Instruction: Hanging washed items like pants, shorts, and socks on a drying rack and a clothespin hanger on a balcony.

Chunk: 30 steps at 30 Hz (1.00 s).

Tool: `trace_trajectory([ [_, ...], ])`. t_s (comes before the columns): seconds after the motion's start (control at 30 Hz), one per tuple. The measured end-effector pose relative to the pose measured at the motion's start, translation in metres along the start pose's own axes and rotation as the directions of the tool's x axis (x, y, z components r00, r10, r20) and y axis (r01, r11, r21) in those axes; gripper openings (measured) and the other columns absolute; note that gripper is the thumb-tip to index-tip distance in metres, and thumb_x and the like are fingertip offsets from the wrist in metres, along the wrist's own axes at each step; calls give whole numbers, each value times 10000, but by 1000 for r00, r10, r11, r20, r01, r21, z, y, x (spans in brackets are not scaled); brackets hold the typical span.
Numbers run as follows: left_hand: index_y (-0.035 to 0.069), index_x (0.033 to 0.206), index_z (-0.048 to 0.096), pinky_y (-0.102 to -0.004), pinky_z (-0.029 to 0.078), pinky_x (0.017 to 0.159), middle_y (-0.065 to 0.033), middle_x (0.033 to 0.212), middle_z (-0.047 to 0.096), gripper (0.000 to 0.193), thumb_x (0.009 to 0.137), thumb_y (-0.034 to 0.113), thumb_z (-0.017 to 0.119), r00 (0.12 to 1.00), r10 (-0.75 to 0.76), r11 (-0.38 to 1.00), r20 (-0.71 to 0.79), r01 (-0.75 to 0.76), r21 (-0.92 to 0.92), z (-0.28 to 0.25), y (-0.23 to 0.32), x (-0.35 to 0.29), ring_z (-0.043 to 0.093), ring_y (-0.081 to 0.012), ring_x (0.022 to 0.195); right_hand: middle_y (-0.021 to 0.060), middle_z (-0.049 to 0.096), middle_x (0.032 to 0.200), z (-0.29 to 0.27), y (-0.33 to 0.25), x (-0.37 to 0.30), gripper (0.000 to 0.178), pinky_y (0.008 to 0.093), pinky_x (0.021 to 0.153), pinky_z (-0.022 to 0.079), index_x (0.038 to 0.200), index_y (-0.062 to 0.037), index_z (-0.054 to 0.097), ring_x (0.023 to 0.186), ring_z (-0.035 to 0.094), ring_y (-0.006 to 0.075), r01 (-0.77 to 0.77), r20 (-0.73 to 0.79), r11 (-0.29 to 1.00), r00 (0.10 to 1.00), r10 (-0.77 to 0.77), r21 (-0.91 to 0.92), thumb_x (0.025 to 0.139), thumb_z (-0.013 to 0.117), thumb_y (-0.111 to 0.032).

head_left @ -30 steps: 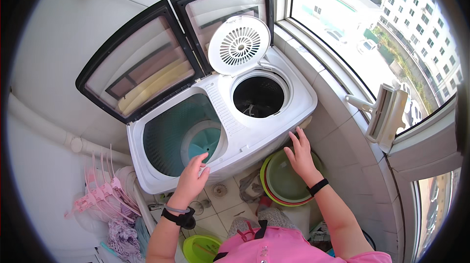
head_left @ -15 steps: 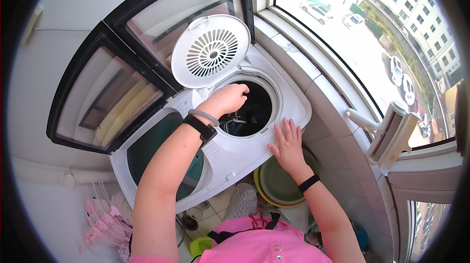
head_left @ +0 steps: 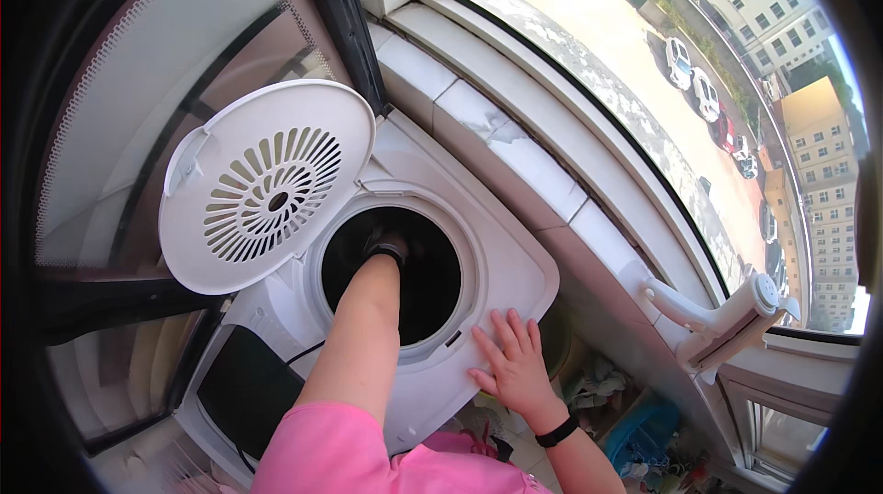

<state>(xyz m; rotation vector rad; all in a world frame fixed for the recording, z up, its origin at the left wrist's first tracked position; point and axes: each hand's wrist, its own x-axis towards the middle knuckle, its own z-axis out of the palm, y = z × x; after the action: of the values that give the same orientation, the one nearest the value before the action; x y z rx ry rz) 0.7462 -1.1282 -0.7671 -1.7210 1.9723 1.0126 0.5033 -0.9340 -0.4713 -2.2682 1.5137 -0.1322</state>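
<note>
A white twin-tub washing machine (head_left: 501,259) stands before me with its round spin tub (head_left: 432,264) uncovered. My left arm reaches deep into this dark tub. Only the back of my left hand (head_left: 391,242) shows dimly down there; its fingers, and anything they touch, are hidden. Flat on the machine's near right corner lies my right hand (head_left: 517,367), fingers spread and holding nothing. The white slotted inner lid (head_left: 276,200) is tipped up to the left of the tub opening.
Raised dark-framed clear lids (head_left: 345,25) stand behind the machine at left. A tiled sill (head_left: 510,158) and window run along the right, with a white squeegee-like tool (head_left: 736,319) on the sill. Low at right sits a blue basin (head_left: 644,430) near crumpled cloth (head_left: 596,385).
My left hand has gone from the tub's rim level down deep inside it. I have leaned closer over the machine. My right hand stays on the machine's edge.
</note>
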Motion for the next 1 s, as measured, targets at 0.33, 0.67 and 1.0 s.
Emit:
trace_trajectory([
  [0.33, 67, 1183, 594, -415, 394, 1004, -153, 1247, 562, 429, 864, 335, 493, 923, -54, 981, -381, 120, 150, 49, -31, -3, 518, -322, 1167, 77, 397, 1424, -3, -4, 7, 564, 511, 1033, 285, 1327, -229, 510, 1295, 365, 302, -28, 69, 1000, 997, 28, 0, 817, 628, -441],
  [0.67, 90, 1315, 480, -450, 392, 1004, -159, 1337, 479, 453, 873, 194, 470, 945, 56, 918, -321, 78, 390, 60, -37, 8, 507, -300, 1192, 48, 393, 1434, 1, -1, 7, 570, 475, 1071, 235, 1340, -254, 497, 1326, 332, 267, -31, 61, 1000, 998, 31, -3, 821, 623, -454],
  [1.0, 103, 1258, 550, -414, 477, 917, -184, 1263, 545, 527, 766, 277, 620, 757, 300, 826, 580, -511, 239, 78, -7, 5, 566, -308, 1114, 48, 391, 1435, 1, -1, 4, 567, 479, 1055, 277, 1345, -253, 493, 1326, 338, 262, -21, 59, 999, 998, 20, 27, 828, 618, -451],
])
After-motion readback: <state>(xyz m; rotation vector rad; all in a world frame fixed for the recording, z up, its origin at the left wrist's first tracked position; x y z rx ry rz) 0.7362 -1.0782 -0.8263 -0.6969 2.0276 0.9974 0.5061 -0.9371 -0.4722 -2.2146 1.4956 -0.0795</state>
